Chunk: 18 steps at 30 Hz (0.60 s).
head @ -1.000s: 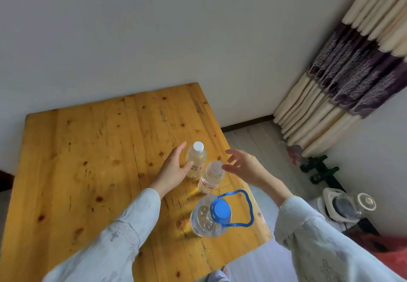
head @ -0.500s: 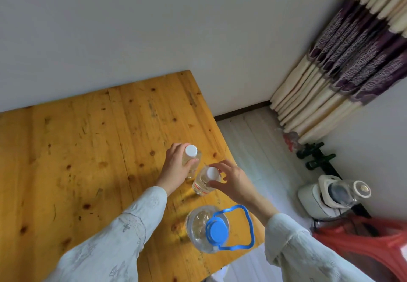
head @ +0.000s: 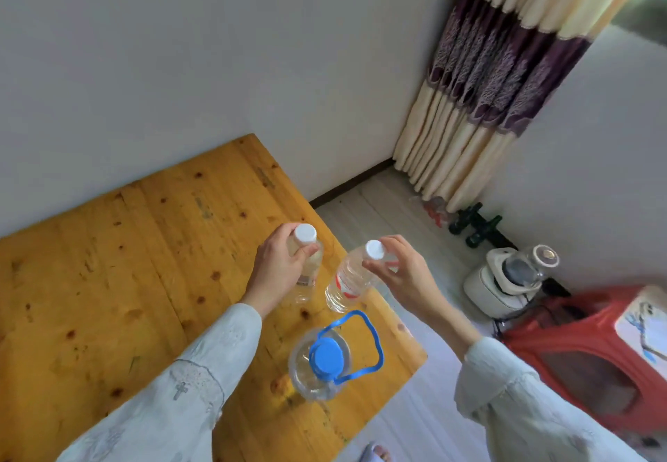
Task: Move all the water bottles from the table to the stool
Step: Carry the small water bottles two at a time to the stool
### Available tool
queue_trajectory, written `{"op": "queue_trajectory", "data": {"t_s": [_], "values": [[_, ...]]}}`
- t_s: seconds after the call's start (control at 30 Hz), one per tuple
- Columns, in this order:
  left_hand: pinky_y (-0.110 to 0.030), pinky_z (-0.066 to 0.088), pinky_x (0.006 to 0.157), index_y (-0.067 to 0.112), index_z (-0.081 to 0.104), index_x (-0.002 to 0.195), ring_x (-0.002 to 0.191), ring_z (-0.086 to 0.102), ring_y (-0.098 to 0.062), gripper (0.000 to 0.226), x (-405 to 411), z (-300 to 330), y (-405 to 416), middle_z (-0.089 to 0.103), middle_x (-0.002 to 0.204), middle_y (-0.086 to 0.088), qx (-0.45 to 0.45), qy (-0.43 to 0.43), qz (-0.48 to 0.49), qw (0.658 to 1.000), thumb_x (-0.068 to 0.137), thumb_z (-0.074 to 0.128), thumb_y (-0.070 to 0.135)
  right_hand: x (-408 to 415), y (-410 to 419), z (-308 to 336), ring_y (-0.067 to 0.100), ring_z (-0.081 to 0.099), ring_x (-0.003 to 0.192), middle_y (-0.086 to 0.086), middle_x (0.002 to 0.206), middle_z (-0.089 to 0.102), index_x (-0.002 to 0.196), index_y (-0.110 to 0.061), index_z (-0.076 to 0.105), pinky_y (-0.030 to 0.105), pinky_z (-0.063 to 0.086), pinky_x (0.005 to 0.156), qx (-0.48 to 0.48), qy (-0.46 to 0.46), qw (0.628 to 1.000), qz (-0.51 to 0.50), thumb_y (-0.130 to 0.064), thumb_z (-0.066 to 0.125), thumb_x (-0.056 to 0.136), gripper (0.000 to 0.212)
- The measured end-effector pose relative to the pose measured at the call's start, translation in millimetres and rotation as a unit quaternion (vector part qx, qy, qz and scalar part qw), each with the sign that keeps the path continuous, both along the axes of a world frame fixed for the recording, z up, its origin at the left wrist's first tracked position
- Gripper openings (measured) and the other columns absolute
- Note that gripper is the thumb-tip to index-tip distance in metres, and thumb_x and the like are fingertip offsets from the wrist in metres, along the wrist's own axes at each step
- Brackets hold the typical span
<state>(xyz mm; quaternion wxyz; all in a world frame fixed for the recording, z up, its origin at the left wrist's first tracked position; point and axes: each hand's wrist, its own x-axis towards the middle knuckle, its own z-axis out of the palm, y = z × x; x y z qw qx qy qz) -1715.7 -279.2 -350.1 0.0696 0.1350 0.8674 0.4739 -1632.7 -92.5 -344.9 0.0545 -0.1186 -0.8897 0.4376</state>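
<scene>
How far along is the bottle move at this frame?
Nothing sits on the red plastic stool yet. In hand: left hand grips one white-capped clear bottle, right hand pinches another. Left: the blue-capped jug on the wooden table.

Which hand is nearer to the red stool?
Right. The right hand, holding a small bottle, is off the table's edge towards the red stool; the left hand is above the table.
</scene>
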Motion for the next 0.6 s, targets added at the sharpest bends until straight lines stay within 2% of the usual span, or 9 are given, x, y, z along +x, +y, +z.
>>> {"op": "queue_trajectory", "data": {"t_s": [0.1, 0.17, 0.23, 0.3, 0.37, 0.47, 0.6], "values": [[-0.009, 0.035, 0.067, 0.016, 0.054, 0.111, 0.095, 0.05, -0.013, 0.033, 11, 38, 27, 0.056, 0.101, 0.005, 0.015, 0.045, -0.05, 0.998, 0.081, 0.065, 0.024, 31, 30, 30, 0.018, 0.057, 0.091, -0.003, 0.102, 0.053, 0.105, -0.01, 0.058, 0.038, 0.052, 0.083, -0.013, 0.051, 0.997, -0.05, -0.026, 0.063, 0.082, 0.029], [-0.009, 0.036, 0.066, 0.014, 0.056, 0.111, 0.092, 0.051, -0.013, 0.034, 26, 66, 55, 0.059, 0.101, 0.003, 0.019, 0.076, -0.085, 0.993, 0.08, 0.066, 0.023, 61, 53, 50, 0.019, 0.058, 0.092, 0.0, 0.1, 0.055, 0.102, -0.01, 0.06, 0.036, 0.053, 0.082, -0.032, 0.092, 0.991, -0.089, -0.022, 0.065, 0.081, 0.025], [-0.019, 0.037, 0.072, 0.014, 0.057, 0.11, 0.091, 0.054, -0.017, 0.033, 46, 92, 89, 0.063, 0.104, -0.002, 0.02, 0.097, -0.124, 0.987, 0.079, 0.067, 0.022, 97, 75, 69, 0.016, 0.058, 0.09, 0.002, 0.098, 0.056, 0.099, -0.01, 0.06, 0.033, 0.052, 0.08, -0.043, 0.13, 0.982, -0.127, -0.016, 0.066, 0.08, 0.02], [-0.023, 0.038, 0.077, 0.014, 0.058, 0.108, 0.094, 0.058, -0.021, 0.033, 72, 114, 123, 0.065, 0.107, -0.004, 0.029, 0.108, -0.168, 0.979, 0.078, 0.068, 0.021, 137, 95, 85, 0.005, 0.056, 0.086, -0.003, 0.092, 0.055, 0.093, -0.014, 0.06, 0.029, 0.051, 0.077, -0.035, 0.162, 0.973, -0.162, -0.012, 0.066, 0.079, 0.015], [-0.027, 0.042, 0.081, 0.013, 0.059, 0.107, 0.097, 0.06, -0.022, 0.031, 109, 131, 157, 0.066, 0.106, -0.004, 0.046, 0.105, -0.215, 0.97, 0.078, 0.068, 0.019, 186, 116, 100, 0.0, 0.055, 0.084, -0.011, 0.09, 0.053, 0.089, -0.02, 0.059, 0.027, 0.051, 0.077, -0.023, 0.188, 0.961, -0.201, -0.01, 0.066, 0.079, 0.016], [-0.033, 0.046, 0.088, 0.014, 0.06, 0.103, 0.095, 0.06, -0.018, 0.026, 172, 143, 203, 0.065, 0.099, 0.0, 0.086, 0.075, -0.27, 0.956, 0.079, 0.067, 0.016, 267, 147, 116, 0.011, 0.057, 0.087, -0.007, 0.091, 0.054, 0.093, -0.013, 0.061, 0.032, 0.052, 0.081, 0.008, 0.189, 0.948, -0.257, -0.014, 0.066, 0.079, 0.014], [-0.021, 0.043, 0.088, 0.018, 0.06, 0.102, 0.098, 0.061, -0.013, 0.022, 269, 142, 266, 0.065, 0.097, 0.003, 0.131, 0.032, -0.37, 0.919, 0.081, 0.064, 0.015, 384, 182, 122, 0.012, 0.056, 0.085, -0.002, 0.092, 0.054, 0.094, -0.008, 0.061, 0.03, 0.051, 0.081, 0.049, 0.18, 0.927, -0.324, -0.016, 0.066, 0.08, 0.017]]}}
